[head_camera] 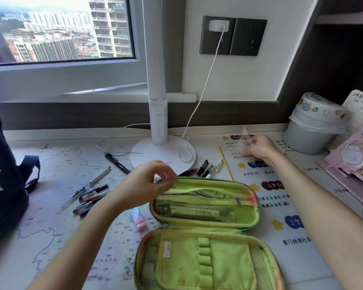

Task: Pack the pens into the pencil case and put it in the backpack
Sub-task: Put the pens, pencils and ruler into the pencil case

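A green pencil case (205, 231) lies open flat on the desk in front of me. My left hand (147, 183) pinches the inner flap at the case's top left edge and holds it up. My right hand (260, 149) is farther back on the right, closed around a clear, blurred object, apparently a transparent pen or cap. Several pens (88, 191) lie scattered left of the case. More pens (205, 169) and a yellow pencil (225, 163) lie behind it. The dark blue backpack (4, 174) stands at the left edge.
A white lamp base (161, 155) with its cable stands behind the case. A pink eraser (138, 219) lies left of the case. A small lined bin (314, 126) and pink books (354, 164) occupy the right. A map mat (57, 222) covers the desk.
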{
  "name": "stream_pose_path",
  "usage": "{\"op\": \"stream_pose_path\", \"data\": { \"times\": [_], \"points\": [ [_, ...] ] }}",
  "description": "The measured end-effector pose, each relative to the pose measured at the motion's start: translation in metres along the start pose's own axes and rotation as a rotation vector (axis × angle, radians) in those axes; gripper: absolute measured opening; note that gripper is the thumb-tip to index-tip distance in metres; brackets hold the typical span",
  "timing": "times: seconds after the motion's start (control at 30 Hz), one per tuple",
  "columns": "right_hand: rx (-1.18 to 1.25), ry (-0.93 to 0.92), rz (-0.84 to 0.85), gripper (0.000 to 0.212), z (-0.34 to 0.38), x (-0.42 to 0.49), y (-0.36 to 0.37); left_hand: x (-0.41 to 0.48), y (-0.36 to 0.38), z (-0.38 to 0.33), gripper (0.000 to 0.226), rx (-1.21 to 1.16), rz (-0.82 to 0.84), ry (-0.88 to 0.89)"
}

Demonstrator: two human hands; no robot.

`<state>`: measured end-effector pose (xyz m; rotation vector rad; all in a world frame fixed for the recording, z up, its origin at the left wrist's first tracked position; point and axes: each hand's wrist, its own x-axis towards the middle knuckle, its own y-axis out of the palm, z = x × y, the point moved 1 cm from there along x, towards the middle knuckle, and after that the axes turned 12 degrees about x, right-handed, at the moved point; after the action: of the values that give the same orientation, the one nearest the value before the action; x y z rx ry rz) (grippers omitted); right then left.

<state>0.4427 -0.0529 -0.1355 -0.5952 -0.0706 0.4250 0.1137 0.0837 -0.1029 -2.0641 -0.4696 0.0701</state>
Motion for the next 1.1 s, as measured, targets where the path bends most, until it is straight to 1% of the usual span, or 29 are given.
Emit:
{"op": "stream_pose_path", "data": {
  "times": [0.07, 0.13, 0.2, 0.23, 0.37, 0.43, 0.5, 0.57, 0.67, 0.73, 0.77, 0.83, 0.87, 0.93, 0.97, 1.03, 1.1],
  "points": [
    [-0.045, -0.053, -0.151, 0.017, -0.002, -0.018, -0.01, -0.011, -0.001, -0.006, 0.007, 0.041, 0.029, 0.053],
    [-0.079, -0.121, -0.308, 0.013, -0.002, -0.044, -0.02, -0.026, 0.001, -0.013, 0.009, 0.1, 0.058, 0.131],
    [-0.029, -0.179, -0.389, 0.012, -0.005, -0.073, -0.025, -0.039, 0.006, -0.021, 0.016, 0.175, 0.073, 0.246],
    [0.009, -0.209, -0.383, 0.012, -0.006, -0.086, -0.025, -0.045, 0.01, -0.024, 0.021, 0.222, 0.095, 0.295],
    [0.186, -0.305, -0.186, 0.011, -0.012, -0.151, -0.021, -0.061, 0.034, -0.03, 0.045, 0.479, 0.222, 0.408],
    [0.23, -0.345, -0.119, 0.011, -0.011, -0.184, -0.02, -0.066, 0.043, -0.033, 0.056, 0.625, 0.271, 0.444],
    [0.284, -0.374, -0.061, 0.01, -0.009, -0.211, -0.022, -0.069, 0.047, -0.035, 0.062, 0.699, 0.289, 0.452],
    [0.394, -0.361, -0.002, 0.012, -0.009, -0.233, -0.026, -0.071, 0.047, -0.038, 0.066, 0.757, 0.313, 0.461],
    [0.58, -0.325, 0.072, 0.015, -0.01, -0.259, -0.033, -0.073, 0.044, -0.042, 0.061, 0.808, 0.356, 0.528],
    [0.704, -0.314, 0.134, 0.012, -0.009, -0.272, -0.037, -0.072, 0.041, -0.043, 0.053, 0.815, 0.377, 0.587],
    [0.753, -0.314, 0.16, 0.013, -0.009, -0.279, -0.04, -0.072, 0.04, -0.042, 0.048, 0.818, 0.361, 0.627],
    [0.831, -0.333, 0.192, 0.015, -0.009, -0.293, -0.044, -0.071, 0.036, -0.04, 0.039, 0.803, 0.315, 0.652],
    [0.852, -0.355, 0.201, 0.013, -0.011, -0.3, -0.045, -0.07, 0.034, -0.039, 0.036, 0.719, 0.31, 0.589],
    [0.821, -0.42, 0.232, 0.012, -0.015, -0.314, -0.046, -0.064, 0.029, -0.033, 0.025, 0.531, 0.326, 0.398],
    [0.747, -0.461, 0.249, 0.012, -0.018, -0.319, -0.043, -0.06, 0.027, -0.031, 0.021, 0.421, 0.301, 0.315],
    [0.463, -0.595, 0.213, 0.012, -0.022, -0.322, -0.033, -0.052, 0.024, -0.028, 0.024, 0.265, 0.199, 0.239],
    [0.152, -0.79, 0.128, 0.017, -0.027, -0.318, -0.016, -0.046, 0.023, -0.027, 0.022, 0.202, 0.18, 0.171]
  ]
}}
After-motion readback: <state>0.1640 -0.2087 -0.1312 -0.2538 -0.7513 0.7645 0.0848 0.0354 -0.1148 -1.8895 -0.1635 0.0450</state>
